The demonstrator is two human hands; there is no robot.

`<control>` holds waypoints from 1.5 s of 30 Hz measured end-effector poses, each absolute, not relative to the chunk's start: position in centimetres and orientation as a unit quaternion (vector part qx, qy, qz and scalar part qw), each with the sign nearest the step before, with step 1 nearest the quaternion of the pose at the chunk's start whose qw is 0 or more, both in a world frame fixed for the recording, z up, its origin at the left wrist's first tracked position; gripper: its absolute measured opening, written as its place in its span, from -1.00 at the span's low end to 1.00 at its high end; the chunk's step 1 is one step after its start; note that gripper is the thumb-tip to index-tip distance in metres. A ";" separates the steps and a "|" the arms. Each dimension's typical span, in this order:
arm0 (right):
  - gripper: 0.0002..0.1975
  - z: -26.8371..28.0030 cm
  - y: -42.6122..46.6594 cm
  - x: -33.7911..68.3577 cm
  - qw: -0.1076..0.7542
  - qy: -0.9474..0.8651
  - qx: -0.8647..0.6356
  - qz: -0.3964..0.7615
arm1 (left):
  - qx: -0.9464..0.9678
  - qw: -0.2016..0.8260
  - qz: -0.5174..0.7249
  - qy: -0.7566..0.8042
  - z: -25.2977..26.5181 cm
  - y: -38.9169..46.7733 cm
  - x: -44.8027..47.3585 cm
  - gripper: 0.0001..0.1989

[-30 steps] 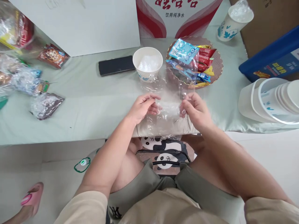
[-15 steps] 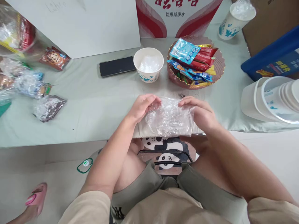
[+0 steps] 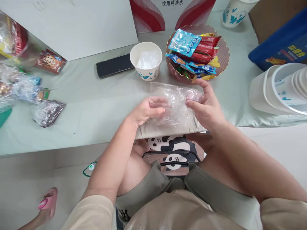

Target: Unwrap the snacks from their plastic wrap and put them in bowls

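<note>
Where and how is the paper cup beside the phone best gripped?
Likely the outer wall of the paper cup, below the rim, with the left hand from the near left. The cup stands upright and widens upward, so it should seat securely; the phone flanks its left and the snack bowl its right, leaving the near left freer.

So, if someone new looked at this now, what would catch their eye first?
Probably the bright snack packets heaped in the gold-edged bowl, toward the back of the table, just right of a paper cup. Next, the crinkled, shiny clear plastic between the left hand and the right hand, near the table's front edge. Down at lower left, a pink slipper stands out against the pale floor.
</note>
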State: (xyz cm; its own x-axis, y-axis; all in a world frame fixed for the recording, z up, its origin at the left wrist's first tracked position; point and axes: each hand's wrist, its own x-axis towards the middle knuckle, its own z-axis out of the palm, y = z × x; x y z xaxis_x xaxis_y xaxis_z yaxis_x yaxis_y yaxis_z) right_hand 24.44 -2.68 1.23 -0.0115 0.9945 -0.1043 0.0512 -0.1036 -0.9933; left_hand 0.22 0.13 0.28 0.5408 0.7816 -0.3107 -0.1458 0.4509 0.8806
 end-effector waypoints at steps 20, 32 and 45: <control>-0.85 2.5 -2.8 24.0 0.455 -0.437 -0.475 0.614 | 0.408 0.726 0.374 0.409 1.1 0.8 -1.2 -0.80; -0.53 2.8 -4.0 24.0 0.318 -0.686 -0.501 0.421 | 0.538 0.710 0.300 0.342 0.8 0.0 -0.6 -0.72; -0.73 3.7 -3.7 22.1 0.312 -0.610 -0.477 0.550 | 0.690 0.516 0.331 0.386 1.6 -2.6 1.8 -0.55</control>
